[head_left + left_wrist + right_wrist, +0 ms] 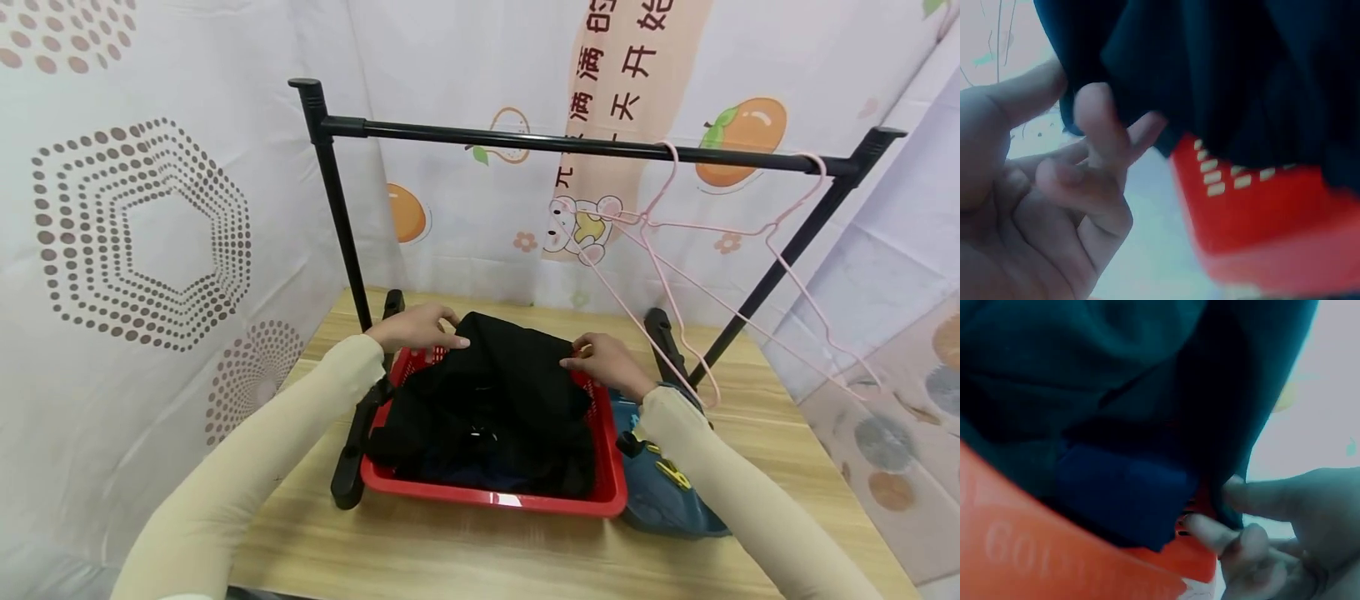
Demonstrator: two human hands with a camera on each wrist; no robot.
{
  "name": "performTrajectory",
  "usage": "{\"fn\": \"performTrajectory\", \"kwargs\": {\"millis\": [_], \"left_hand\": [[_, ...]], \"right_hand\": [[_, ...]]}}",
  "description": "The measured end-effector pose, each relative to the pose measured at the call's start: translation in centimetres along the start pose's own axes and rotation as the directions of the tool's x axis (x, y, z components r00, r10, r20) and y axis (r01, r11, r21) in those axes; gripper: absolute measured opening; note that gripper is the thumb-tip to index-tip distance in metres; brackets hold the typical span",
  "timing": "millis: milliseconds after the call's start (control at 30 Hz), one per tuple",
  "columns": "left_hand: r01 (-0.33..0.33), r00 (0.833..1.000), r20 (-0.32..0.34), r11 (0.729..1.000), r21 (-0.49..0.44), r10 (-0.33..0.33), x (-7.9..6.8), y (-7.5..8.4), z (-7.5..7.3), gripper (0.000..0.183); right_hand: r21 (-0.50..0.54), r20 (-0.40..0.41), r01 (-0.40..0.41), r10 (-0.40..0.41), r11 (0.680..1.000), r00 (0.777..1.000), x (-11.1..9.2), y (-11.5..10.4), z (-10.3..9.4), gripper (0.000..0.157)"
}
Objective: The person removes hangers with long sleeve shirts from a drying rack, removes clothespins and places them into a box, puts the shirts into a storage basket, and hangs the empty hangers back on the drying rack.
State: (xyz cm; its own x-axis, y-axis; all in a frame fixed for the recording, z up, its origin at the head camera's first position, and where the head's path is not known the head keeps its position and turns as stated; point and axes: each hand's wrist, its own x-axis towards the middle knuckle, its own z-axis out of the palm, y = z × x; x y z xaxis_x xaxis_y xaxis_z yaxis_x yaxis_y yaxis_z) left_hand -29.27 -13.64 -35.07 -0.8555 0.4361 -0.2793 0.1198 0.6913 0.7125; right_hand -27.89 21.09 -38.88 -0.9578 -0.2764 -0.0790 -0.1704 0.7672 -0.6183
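Observation:
A black garment (517, 358) is spread between both hands above a red plastic basket (495, 498). At its upper left edge my left hand (420, 327) pinches the cloth between thumb and fingers. My right hand (609, 363) grips the opposite edge near the basket's right rim. In the left wrist view, dark cloth (1210, 75) hangs past the fingers, over the basket's perforated wall (1247, 212). More dark clothing, including a navy piece (1125, 494) in the right wrist view, lies inside the basket under the held garment.
A black rack bar (510, 139) spans behind the basket, with pink hangers (645, 218) hooked on its right half. Right of the basket stands a blue basin (660, 500) with yellow clips (672, 475). A patterned curtain (465, 67) backs the wooden table (450, 558).

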Motion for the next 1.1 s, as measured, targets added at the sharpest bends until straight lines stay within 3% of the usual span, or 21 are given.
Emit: {"fn": "performTrajectory", "kwargs": {"millis": [167,267,400,533,600,700,733,767,867,933,967,1033,1100], "left_hand": [[-0.035,0.999,0.007,0.999,-0.041,0.036,0.5,0.3,0.7,0.052],[-0.073,0.997,-0.025,0.997,-0.01,0.073,0.3,0.2,0.6,0.043],[-0.139,0.987,-0.082,0.99,0.028,0.14,-1.1,0.6,-0.1,0.032],[-0.24,0.963,-0.118,0.97,0.038,0.243,-3.5,1.5,-1.0,0.021],[-0.332,0.935,-0.107,0.94,0.081,0.339,-5.0,1.9,-1.3,0.016],[-0.475,0.871,-0.042,0.862,0.178,0.489,-7.2,2.0,-1.2,0.012],[-0.503,0.855,-0.018,0.836,0.22,0.519,-8.0,1.8,-0.9,0.006],[-0.524,0.842,0.012,0.812,0.259,0.539,-8.7,1.6,-0.5,0.006],[-0.549,0.831,0.116,0.765,0.338,0.545,-10.1,0.5,1.2,0.014],[-0.539,0.84,0.178,0.756,0.371,0.512,-10.6,-0.5,2.5,0.015],[-0.53,0.847,0.206,0.757,0.381,0.49,-10.7,-1.0,3.2,0.016],[-0.512,0.859,0.249,0.758,0.404,0.447,-10.7,-1.8,4.4,0.013],[-0.488,0.872,0.279,0.763,0.424,0.403,-10.5,-2.4,5.3,0.013]], "right_hand": [[0.037,-0.023,0.078,-0.078,0.996,0.997,0.4,-0.4,0.6,0.011],[0.111,-0.022,0.1,-0.099,0.989,0.995,0.2,-0.5,0.5,0.008],[0.249,-0.039,0.138,-0.133,0.959,0.99,-0.6,-1.1,-0.7,0.016],[0.345,-0.079,0.219,-0.204,0.913,0.976,-3.1,-3.2,-2.5,0.021],[0.349,-0.094,0.269,-0.252,0.898,0.963,-4.8,-4.8,-3.3,0.019],[0.279,-0.114,0.399,-0.383,0.874,0.917,-7.5,-6.6,-4.0,0.01],[0.24,-0.11,0.451,-0.437,0.86,0.893,-8.2,-6.8,-4.1,0.008],[0.187,-0.11,0.519,-0.508,0.834,0.854,-8.8,-6.7,-3.9,0.009],[0.051,-0.027,0.665,-0.664,0.745,0.747,-9.9,-5.4,-2.8,0.017],[-0.038,0.072,0.716,-0.713,0.697,0.698,-10.6,-4.3,-1.7,0.023],[-0.066,0.126,0.728,-0.718,0.682,0.685,-10.8,-3.7,-1.1,0.024],[-0.123,0.234,0.72,-0.685,0.683,0.69,-11.4,-3.0,-0.1,0.024],[-0.16,0.322,0.682,-0.616,0.713,0.719,-11.6,-2.3,0.9,0.024]]}}
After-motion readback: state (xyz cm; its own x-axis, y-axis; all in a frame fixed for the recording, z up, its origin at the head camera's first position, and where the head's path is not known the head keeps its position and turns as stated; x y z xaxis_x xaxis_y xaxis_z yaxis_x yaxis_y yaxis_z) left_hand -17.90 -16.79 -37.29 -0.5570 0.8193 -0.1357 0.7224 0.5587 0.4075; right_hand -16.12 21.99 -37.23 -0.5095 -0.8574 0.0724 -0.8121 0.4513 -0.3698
